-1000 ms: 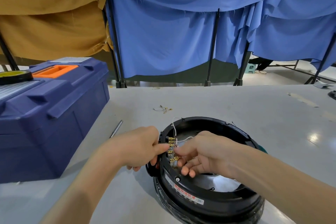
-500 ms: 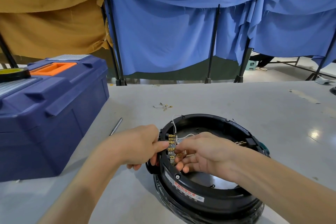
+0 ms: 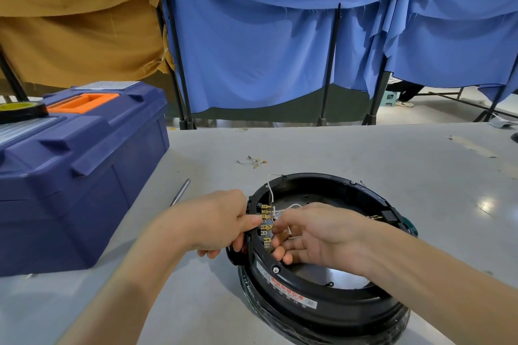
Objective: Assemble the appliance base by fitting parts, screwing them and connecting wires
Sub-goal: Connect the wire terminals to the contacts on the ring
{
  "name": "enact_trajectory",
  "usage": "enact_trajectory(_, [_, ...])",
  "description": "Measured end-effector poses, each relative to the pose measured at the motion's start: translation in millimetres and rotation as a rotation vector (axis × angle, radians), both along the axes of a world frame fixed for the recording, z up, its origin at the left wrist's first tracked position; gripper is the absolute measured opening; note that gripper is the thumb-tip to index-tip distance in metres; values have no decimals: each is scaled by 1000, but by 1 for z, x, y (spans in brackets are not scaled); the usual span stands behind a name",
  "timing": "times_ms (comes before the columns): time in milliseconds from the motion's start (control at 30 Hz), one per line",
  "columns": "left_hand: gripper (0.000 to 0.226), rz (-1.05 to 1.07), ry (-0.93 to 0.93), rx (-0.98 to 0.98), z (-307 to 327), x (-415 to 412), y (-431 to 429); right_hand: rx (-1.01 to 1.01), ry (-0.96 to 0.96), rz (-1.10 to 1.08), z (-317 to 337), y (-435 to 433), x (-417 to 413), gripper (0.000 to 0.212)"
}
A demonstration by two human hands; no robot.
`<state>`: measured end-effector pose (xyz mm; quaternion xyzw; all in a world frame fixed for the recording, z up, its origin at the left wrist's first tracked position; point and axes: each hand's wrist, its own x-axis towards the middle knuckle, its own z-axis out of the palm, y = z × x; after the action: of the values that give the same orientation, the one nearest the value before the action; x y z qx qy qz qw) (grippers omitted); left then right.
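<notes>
A round black appliance base (image 3: 322, 291) lies on the grey table (image 3: 392, 165), open side up, with a metal plate inside. A row of brass terminals (image 3: 265, 221) sits on its left inner wall, and thin white wires (image 3: 273, 193) run to them. My left hand (image 3: 215, 221) grips the base's left rim and the black part on its outside, thumb by the terminals. My right hand (image 3: 314, 232) reaches inside the ring and pinches a wire connector (image 3: 281, 235) at the terminals; its fingertips hide the join.
A large blue toolbox (image 3: 75, 165) with an orange handle stands at the left, a tape roll (image 3: 21, 110) on its lid. A metal rod (image 3: 180, 192) lies beside it. Loose small wired connectors (image 3: 253, 161) lie behind the base. Blue and tan curtains hang behind the table.
Both hands stay at the terminal row. My right hand's fingers have shifted slightly lower along the terminals; the view has dropped a little.
</notes>
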<state>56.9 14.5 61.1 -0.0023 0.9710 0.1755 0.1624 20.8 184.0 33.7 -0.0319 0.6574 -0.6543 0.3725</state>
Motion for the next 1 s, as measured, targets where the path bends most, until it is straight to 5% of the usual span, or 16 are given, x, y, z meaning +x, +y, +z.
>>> enact_trajectory(1000, [57,-14,11,11,-1,0,-1,-11,-6,-30,0,0,2,14])
